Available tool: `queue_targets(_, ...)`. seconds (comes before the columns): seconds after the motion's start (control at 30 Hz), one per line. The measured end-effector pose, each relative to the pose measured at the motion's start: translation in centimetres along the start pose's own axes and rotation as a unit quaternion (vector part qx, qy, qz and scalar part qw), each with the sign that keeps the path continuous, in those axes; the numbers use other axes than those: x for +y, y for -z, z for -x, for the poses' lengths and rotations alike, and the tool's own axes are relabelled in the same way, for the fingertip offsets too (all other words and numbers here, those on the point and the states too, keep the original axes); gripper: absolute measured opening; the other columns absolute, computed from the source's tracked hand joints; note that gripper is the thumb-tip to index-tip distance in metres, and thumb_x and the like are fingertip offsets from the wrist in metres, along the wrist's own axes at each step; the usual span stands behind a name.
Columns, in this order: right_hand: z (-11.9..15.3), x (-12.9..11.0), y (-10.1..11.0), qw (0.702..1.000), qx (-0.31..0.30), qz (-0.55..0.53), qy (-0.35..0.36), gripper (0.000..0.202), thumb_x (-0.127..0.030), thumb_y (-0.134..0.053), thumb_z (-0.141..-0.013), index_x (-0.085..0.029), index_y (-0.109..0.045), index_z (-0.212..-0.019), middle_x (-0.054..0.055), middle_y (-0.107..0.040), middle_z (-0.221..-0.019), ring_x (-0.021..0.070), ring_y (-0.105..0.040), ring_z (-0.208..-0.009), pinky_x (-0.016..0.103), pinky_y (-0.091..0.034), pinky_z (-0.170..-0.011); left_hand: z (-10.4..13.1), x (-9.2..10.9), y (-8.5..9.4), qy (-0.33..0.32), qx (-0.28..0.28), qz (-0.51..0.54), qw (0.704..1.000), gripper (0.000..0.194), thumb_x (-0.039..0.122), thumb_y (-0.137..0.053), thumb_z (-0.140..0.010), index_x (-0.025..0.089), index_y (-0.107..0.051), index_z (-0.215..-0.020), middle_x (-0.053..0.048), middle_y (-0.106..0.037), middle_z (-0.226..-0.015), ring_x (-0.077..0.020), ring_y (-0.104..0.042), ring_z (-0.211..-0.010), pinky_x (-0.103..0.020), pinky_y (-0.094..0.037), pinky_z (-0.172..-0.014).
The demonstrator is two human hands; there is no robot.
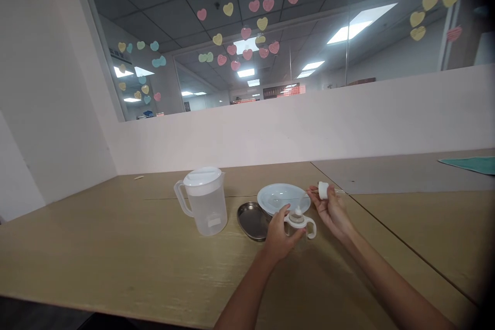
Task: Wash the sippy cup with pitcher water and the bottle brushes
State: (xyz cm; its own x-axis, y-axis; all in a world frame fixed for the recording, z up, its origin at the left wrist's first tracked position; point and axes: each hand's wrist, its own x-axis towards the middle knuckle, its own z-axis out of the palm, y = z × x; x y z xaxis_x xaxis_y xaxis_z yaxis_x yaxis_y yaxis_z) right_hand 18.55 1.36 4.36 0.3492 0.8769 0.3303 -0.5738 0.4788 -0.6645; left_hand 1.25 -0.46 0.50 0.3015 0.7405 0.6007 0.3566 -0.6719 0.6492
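Note:
My left hand (279,234) grips a small baby bottle (299,223) with white side handles and a nipple top, held just above the wooden table (116,247). My right hand (331,209) is a little to the right and holds a small white cap (323,190) between its fingers, along with a thin straw-like piece. Just behind both hands sits a clear shallow bowl (280,197). A flat metal tray (251,220) lies to the left of my left hand.
A clear plastic pitcher (204,201) with a white lid and handle stands left of the tray. A teal cloth (474,164) lies at the far right on a grey table. A white partition wall with a glass window runs behind the table.

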Motion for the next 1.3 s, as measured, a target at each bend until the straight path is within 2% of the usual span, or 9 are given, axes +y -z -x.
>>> queue_targets(0.17,-0.8,0.4,0.7,0.997,0.028,-0.071,-0.028,0.034,-0.056,-0.058,-0.073,-0.024,-0.059,-0.082,0.001,-0.066,-0.083,0.0136,-0.060,-0.097,0.025,-0.044,-0.099,0.0,-0.1,0.0,-0.008,-0.001,-0.006,1.000,0.063,0.036,-0.066,-0.071,0.020,-0.042,-0.127,-0.007,-0.058,-0.117,-0.0219,-0.052,-0.108,-0.037,-0.040,-0.095)
queue_targets(0.33,-1.4,1.4,1.5,0.998,0.031,-0.050,-0.029,0.031,-0.053,-0.060,-0.073,-0.024,-0.059,-0.081,0.001,-0.065,-0.088,0.0164,-0.059,-0.101,0.029,-0.042,-0.101,0.0,0.0,0.1,-0.005,-0.006,-0.010,1.000,0.062,0.036,-0.066,-0.071,0.019,-0.044,-0.126,-0.009,-0.056,-0.119,-0.0227,-0.051,-0.110,-0.039,-0.039,-0.096)
queue_targets(0.63,-1.6,2.8,2.2,1.000,-0.014,0.024,0.004,0.030,-0.052,-0.056,-0.077,-0.023,-0.060,-0.079,0.002,-0.066,-0.086,0.0182,-0.059,-0.099,0.036,-0.044,-0.099,0.0,0.2,0.2,-0.008,-0.004,0.000,1.000,0.059,0.037,-0.064,-0.072,0.020,-0.045,-0.125,-0.008,-0.056,-0.120,-0.0233,-0.051,-0.111,-0.040,-0.038,-0.097)
queue_targets(0.87,-0.9,3.0,1.2,0.998,-0.031,0.048,-0.021,0.031,-0.051,-0.062,-0.072,-0.020,-0.062,-0.077,0.004,-0.067,-0.086,0.0215,-0.060,-0.097,0.040,-0.045,-0.096,0.0,0.1,0.1,-0.023,-0.001,-0.007,1.000,0.055,0.036,-0.064,-0.073,0.019,-0.048,-0.122,-0.009,-0.056,-0.120,-0.0238,-0.050,-0.111,-0.041,-0.038,-0.097)
queue_targets(1.0,-0.8,3.4,1.2,0.992,-0.071,0.100,-0.043,0.031,-0.050,-0.062,-0.071,-0.021,-0.066,-0.082,0.004,-0.068,-0.091,0.0217,-0.060,-0.098,0.038,-0.046,-0.093,0.0,0.2,0.2,-0.037,-0.003,-0.010,0.999,0.051,0.037,-0.063,-0.074,0.019,-0.049,-0.120,-0.008,-0.056,-0.120,-0.0230,-0.050,-0.111,-0.039,-0.038,-0.098)
queue_targets(1.2,-0.9,3.7,1.5,0.971,-0.129,0.176,-0.096,0.043,-0.056,-0.056,-0.073,-0.018,-0.067,-0.091,0.005,-0.067,-0.091,0.0215,-0.062,-0.089,0.033,-0.051,-0.076,0.0,0.4,0.3,-0.025,-0.010,-0.006,1.000,0.056,0.034,-0.063,-0.073,0.020,-0.045,-0.124,-0.008,-0.055,-0.122,-0.0233,-0.050,-0.111,-0.040,-0.038,-0.098)
queue_targets(1.3,-1.1,4.0,2.0,0.961,-0.146,0.221,-0.082,0.048,-0.058,-0.053,-0.074,-0.018,-0.066,-0.097,0.005,-0.067,-0.091,0.0206,-0.061,-0.088,0.033,-0.051,-0.076,0.0,0.3,0.2,-0.023,-0.011,-0.004,1.000,0.056,0.034,-0.064,-0.073,0.020,-0.046,-0.124,-0.008,-0.053,-0.124,-0.0242,-0.049,-0.114,-0.041,-0.037,-0.099)
